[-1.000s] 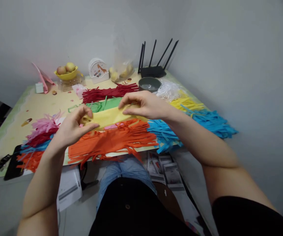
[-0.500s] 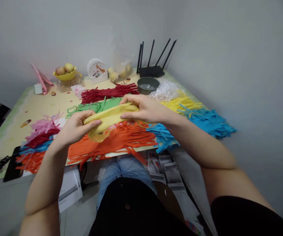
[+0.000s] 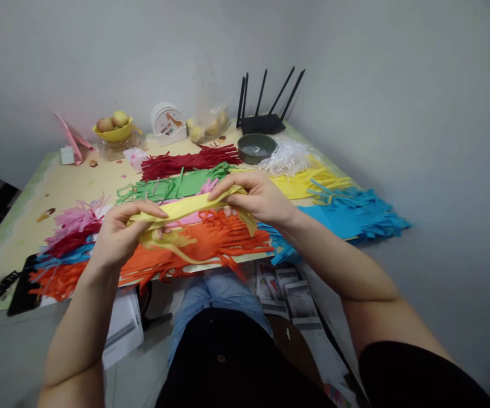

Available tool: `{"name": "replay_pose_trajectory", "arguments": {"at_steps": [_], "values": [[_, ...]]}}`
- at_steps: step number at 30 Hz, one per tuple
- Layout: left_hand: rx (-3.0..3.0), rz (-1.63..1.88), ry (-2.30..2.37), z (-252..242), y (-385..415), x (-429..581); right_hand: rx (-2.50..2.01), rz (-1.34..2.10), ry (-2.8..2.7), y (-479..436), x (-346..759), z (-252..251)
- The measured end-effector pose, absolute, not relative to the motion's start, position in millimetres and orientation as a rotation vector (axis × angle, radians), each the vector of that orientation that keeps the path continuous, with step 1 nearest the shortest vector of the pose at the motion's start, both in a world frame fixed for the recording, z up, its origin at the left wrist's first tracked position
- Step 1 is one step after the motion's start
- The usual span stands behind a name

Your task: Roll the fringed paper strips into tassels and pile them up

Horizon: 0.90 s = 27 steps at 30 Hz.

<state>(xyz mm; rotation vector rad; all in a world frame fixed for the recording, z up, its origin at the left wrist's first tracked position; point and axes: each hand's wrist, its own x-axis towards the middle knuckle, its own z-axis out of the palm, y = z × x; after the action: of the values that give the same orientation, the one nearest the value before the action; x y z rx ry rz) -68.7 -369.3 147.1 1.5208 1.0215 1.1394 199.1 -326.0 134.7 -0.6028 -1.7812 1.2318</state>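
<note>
A yellow fringed strip (image 3: 185, 208), cloth or paper, is stretched between my two hands above the table. Fingers of my left hand (image 3: 121, 226) pinch its left end, and loose yellow fringe dangles below them. At the other end my right hand (image 3: 256, 195) grips the strip between thumb and fingers, with a short tail hanging down. Under the strip lies a stack of orange fringed strips (image 3: 211, 241). Pink strips (image 3: 191, 219) show partly behind it, then green fringed strips (image 3: 189, 182) farther back.
Dark red strips (image 3: 189, 163), yellow strips (image 3: 300, 187) and blue strips (image 3: 334, 221) lie around. A green bowl (image 3: 257, 148), a black router (image 3: 262, 123) and a yellow fruit bowl (image 3: 113, 135) stand at the back. A phone (image 3: 22, 292) lies near the left front edge.
My hands have moved apart, the left one outward and the right one slightly right. The yellow strip is now narrower and pulled straighter, with fringe hanging lower on the left.
</note>
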Motion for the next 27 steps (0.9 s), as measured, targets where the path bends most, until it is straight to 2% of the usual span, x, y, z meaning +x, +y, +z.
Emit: {"name": "replay_pose_trajectory", "arguments": {"at_steps": [8,14,17,22,27], "values": [[1.688,1.143,0.999,149.1,-370.2,-70.5,-0.591,1.191,-1.819,-325.8,200.3,133.6],[1.988,1.118,1.295,145.7,-372.9,-62.9,-0.731,0.624,-1.976,-334.1,196.4,137.8],[2.05,1.147,1.35,143.0,-370.8,-64.6,-0.819,0.504,-2.032,-336.9,195.5,140.9],[2.431,0.98,1.43,144.4,-366.1,-62.1,-0.958,0.606,-2.047,-332.4,194.0,144.9],[2.797,0.802,1.462,142.7,-366.1,-49.3,-0.995,0.905,-2.018,-326.2,190.2,148.5]]}}
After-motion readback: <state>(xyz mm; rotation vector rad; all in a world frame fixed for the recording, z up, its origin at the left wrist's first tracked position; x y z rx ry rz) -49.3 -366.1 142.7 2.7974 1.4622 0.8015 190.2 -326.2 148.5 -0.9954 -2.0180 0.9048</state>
